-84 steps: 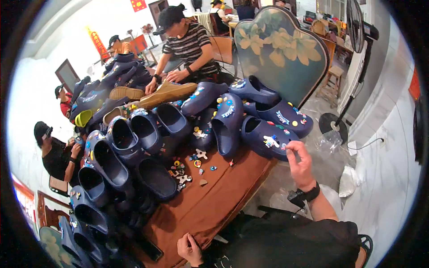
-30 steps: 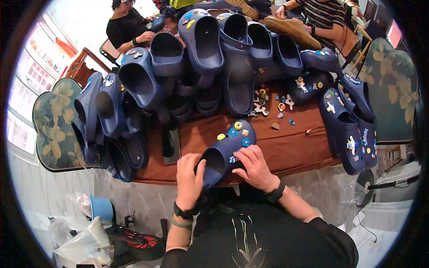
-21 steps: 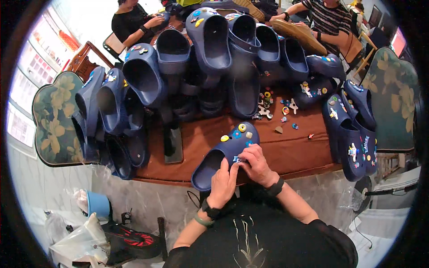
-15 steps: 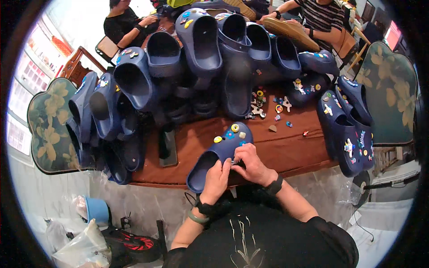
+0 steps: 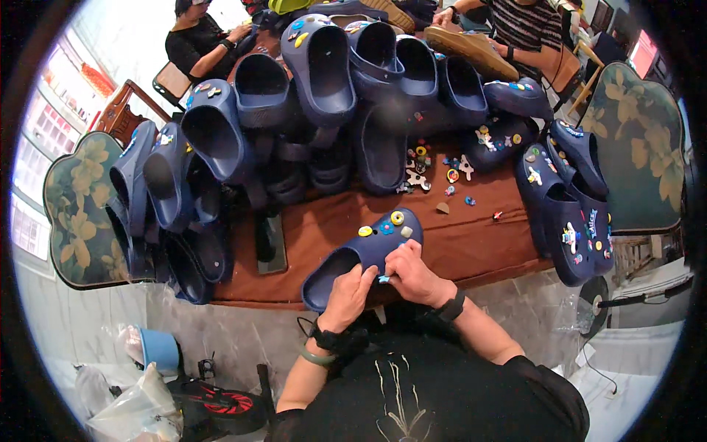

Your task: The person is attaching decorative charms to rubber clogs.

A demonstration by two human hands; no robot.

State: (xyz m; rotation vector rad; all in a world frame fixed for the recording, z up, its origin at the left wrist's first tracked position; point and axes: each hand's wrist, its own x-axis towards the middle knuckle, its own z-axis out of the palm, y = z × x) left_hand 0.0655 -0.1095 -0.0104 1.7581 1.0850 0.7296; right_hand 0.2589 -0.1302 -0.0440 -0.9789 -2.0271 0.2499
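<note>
A navy blue clog lies at the near edge of the brown table, its toe pointing up and to the right. Small round charms, yellow and blue, sit on its toe. My left hand grips the clog's side near the opening. My right hand presses a small light-coloured charm against the clog's side with its fingertips. Both wrists wear dark bands. Loose colourful charms lie scattered on the table beyond the clog.
Many navy clogs are piled across the table's far side and both ends, some decorated. A dark phone lies left of my clog. Floral chair backs stand at both sides. Two people work at the far side.
I turned from the table's side to face it and took up a clog. Over the last second my left hand shifted from the heel to the clog's side, beside my right hand.
</note>
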